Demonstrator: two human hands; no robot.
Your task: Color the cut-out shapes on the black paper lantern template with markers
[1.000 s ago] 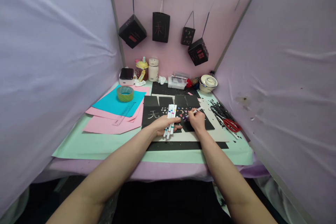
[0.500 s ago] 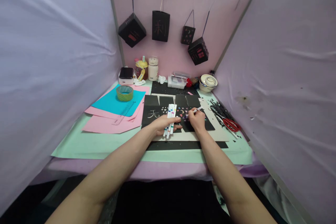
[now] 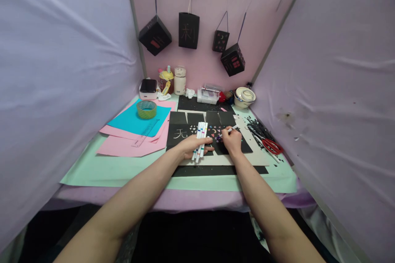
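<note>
Black card (image 3: 179, 141) lies at the middle of the table, with a cut-out character on its left and small coloured shapes, among them moons, hearts and stars, near its centre. My left hand (image 3: 194, 146) rests on the card and holds a bundle of white markers (image 3: 200, 139) upright between thumb and palm, fingers partly hidden. My right hand (image 3: 232, 139) is closed around a white marker (image 3: 233, 128), its dark tip against the card by the coloured shapes.
Left are pink sheets (image 3: 123, 146), blue paper (image 3: 129, 121), a tape roll (image 3: 146, 109) and a clear ruler (image 3: 146, 132). Right lie red-handled scissors (image 3: 272, 146) and black scraps. A bottle (image 3: 180, 82), plastic box (image 3: 208, 95) and bowl (image 3: 245, 97) stand behind; black boxes (image 3: 189, 31) hang above.
The tip of the marker in my right hand has shifted very slightly over the card. My left hand and its bundle have stayed in place.
</note>
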